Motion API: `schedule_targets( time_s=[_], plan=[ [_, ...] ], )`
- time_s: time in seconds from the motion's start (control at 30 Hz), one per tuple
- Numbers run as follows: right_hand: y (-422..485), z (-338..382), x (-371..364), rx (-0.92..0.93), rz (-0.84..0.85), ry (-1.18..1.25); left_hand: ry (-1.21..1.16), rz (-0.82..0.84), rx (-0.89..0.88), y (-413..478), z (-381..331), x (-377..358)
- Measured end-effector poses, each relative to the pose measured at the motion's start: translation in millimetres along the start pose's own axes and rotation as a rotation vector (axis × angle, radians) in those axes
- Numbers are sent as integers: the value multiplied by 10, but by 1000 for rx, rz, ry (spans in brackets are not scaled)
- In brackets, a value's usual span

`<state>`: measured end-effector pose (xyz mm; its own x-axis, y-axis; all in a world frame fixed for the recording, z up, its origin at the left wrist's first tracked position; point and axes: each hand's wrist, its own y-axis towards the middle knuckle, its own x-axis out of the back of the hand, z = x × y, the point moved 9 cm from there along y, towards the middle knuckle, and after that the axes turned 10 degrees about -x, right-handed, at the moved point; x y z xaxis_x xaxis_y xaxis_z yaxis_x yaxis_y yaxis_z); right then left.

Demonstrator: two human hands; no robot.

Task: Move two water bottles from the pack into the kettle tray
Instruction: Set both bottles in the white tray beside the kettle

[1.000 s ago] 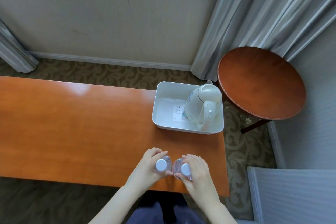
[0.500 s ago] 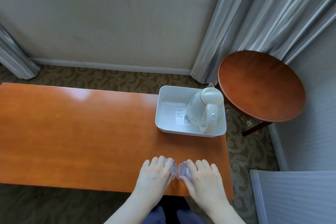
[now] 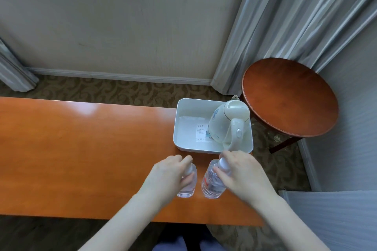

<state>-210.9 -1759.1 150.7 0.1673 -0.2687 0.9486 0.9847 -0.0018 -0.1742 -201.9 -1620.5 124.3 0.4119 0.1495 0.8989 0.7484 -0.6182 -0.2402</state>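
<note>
The long glossy orange wooden table (image 3: 81,149) carries a white rectangular plastic tray (image 3: 184,126) holding a cream electric kettle (image 3: 226,124). Near the tray's front edge, the left hand (image 3: 169,173) grasps one clear plastic water bottle (image 3: 188,187); the right hand (image 3: 242,171) grasps the other clear bottle (image 3: 210,183).

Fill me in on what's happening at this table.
A person is holding two clear water bottles, one in each hand, over the near edge of the orange table. The left hand grips the left bottle near its top; the right hand grips the right bottle near its cap. Just beyond them sits the white tray holding a kettle. Neither bottle is in the tray yet.
</note>
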Motion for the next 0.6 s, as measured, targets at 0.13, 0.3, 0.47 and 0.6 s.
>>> schedule_targets(
  time_s=[0.13,0.3,0.47,0.6],
  plan=[
    [374,85,498,42,-89,0,-17,-213,-54,221,137,507],
    [925,167,846,68,-182,-34,-20,-327,-109,726,324,950],
    [1509,200,719,75,-206,-77,36,-360,-104,1292,557,1090],
    [1950,78,448,22,-176,-92,48,-299,-77,1685,769,957]
  ],
)
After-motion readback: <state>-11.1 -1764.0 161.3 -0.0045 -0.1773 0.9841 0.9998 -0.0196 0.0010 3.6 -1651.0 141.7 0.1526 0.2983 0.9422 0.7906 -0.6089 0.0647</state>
